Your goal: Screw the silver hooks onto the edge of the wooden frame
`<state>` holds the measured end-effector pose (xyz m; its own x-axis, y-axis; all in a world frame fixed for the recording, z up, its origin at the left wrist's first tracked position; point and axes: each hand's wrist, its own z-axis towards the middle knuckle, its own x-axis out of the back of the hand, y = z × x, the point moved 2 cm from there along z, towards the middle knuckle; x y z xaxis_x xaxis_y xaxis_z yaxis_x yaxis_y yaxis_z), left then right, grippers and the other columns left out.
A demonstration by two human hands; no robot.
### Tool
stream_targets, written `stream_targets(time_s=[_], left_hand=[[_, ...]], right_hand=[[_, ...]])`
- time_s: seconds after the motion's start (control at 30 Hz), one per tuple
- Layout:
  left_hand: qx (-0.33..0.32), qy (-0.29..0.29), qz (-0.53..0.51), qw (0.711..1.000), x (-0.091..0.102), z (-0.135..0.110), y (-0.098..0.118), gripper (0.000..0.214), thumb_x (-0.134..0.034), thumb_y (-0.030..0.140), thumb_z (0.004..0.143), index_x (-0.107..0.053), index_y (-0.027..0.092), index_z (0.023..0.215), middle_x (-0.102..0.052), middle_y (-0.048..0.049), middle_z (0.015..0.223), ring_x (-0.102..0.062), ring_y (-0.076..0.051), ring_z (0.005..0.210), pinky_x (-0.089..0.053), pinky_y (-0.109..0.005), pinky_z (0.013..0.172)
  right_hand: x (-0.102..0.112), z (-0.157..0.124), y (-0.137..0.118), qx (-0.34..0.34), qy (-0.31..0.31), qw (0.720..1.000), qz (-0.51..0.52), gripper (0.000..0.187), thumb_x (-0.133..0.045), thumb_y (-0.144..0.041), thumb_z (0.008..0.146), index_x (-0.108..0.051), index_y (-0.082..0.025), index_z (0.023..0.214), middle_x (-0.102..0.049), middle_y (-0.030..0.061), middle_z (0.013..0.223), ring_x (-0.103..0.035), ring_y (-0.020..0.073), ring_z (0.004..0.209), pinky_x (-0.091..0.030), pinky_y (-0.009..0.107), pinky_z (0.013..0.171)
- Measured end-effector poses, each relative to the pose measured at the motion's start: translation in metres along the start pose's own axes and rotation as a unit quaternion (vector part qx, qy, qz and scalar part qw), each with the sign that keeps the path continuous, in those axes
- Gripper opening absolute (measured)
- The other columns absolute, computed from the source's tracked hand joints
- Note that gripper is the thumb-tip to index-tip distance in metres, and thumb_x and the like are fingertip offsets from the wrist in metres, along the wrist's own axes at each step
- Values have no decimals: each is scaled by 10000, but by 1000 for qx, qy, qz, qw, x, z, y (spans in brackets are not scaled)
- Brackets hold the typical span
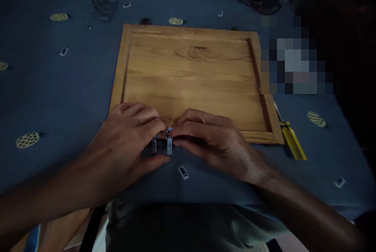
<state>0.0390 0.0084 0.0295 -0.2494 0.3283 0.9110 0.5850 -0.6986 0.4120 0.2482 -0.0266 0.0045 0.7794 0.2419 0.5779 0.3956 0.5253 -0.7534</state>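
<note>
At the near edge of a framed wooden panel point(188, 75), pinching a small metal fitting point(169, 147) with the narrowed fingers of the right hand point(216, 138). Curling the left hand point(129, 130) over that edge, with thumb apart below; cannot tell whether holding the fitting too. Beside the panel's near right corner, seeing a yellow-handled tool point(293, 140) on the cloth-covered counter point(70, 87).

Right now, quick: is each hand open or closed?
Left hand: thumb and fingers apart at the metal fitting; grip cannot be told.
Right hand: closed, fingertips on the metal fitting.
</note>
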Motion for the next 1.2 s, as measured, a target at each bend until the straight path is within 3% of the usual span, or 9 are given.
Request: stream_targets(time_s=[0.23,0.43,0.67,0.83,1.0,1.07,1.2], left_hand=[[-14,23,-5,1000,-3,-1,-3,154,-725,347,979,-695,246,1091,-735,-18,1124,-660,-267,1091,-462,-450,982],[-5,0,-3,1000,0,-1,-1,157,-727,349,980,-702,253,1102,-730,-24,1136,-657,-274,1094,-472,-459,993],[-14,20,-11,1000,-3,-2,-4,162,-722,353,971,-710,258,1101,-730,-21,1130,-660,-276,1085,-479,-468,988],[-21,18,-13,1000,-2,-1,-4,173,-762,357,947,-709,237,1060,-722,-24,1097,-660,-281,1062,-477,-465,969],[-21,18,-25,999,-1,1,-2,192,-804,313,922,-706,228,1064,-738,-28,1118,-672,-288,1091,-473,-483,979],[-20,21,-34,999,-1,1,-2,205,-811,307,922,-704,226,1076,-746,-29,1134,-671,-285,1102,-472,-492,988],[-15,0,-39,999,1,3,-1,222,-809,321,921,-714,223,1096,-749,-42,1150,-674,-290,1117,-480,-503,1003]], right_hand=[[1,-1,3,-7,-1,1000,7,102,-665,-193,1055,-742,-170,1118,-687,32,996,-689,106,907,-545,219,781],[2,-2,4,-6,3,1000,19,110,-688,-211,1045,-749,-171,1128,-689,34,1006,-696,108,916,-547,225,780],[1,-1,4,-5,4,1000,21,120,-698,-174,1034,-737,-155,1147,-703,34,1020,-693,102,920,-550,222,773],[5,-1,5,-21,18,998,62,161,-755,-216,1004,-757,-159,1154,-694,17,943,-653,79,779,-534,200,680],[13,8,3,-85,94,984,124,83,-777,-252,977,-794,-192,1031,-712,7,856,-664,105,742,-525,225,624],[17,14,1,-102,133,981,97,65,-752,-248,986,-794,-198,981,-722,9,826,-656,114,726,-514,239,608],[34,12,-6,-96,155,983,-39,76,-732,-282,1007,-790,-234,992,-742,30,845,-655,145,730,-497,280,586]])
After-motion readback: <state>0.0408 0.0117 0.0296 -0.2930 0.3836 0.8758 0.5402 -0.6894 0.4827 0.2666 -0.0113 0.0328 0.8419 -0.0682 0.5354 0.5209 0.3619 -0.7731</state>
